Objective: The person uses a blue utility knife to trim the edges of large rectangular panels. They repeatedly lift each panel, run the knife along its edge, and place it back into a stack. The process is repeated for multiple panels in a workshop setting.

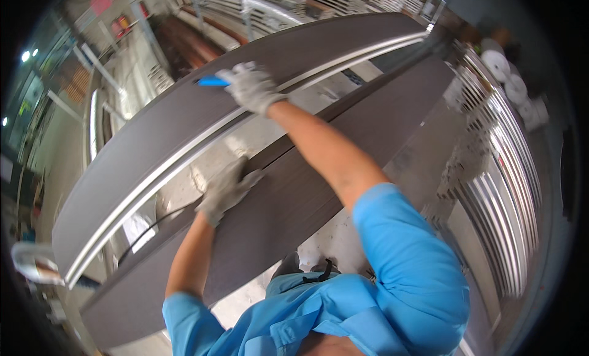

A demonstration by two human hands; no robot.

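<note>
Two long dark grey-brown boards span the view, one beyond the other, curved by the lens. My right hand (253,89), in a pale work glove, is closed around a slim blue tool (213,81) with a dark tip, its exact kind unclear. It is held over the far board (147,135), with the tip at that board's surface. My left hand (226,189), also gloved, lies on the near board (288,202) by its far edge. Its thumb stands apart from the fingers, whose tips are partly blurred.
Pale metal rails (184,152) run along the far board's near side, with a gap between the boards. Stacked shiny metal profiles (497,227) stand at the right, near white rolls (506,73). Racks of long bars (282,12) fill the back. A white wrapped bundle (37,263) sits far left.
</note>
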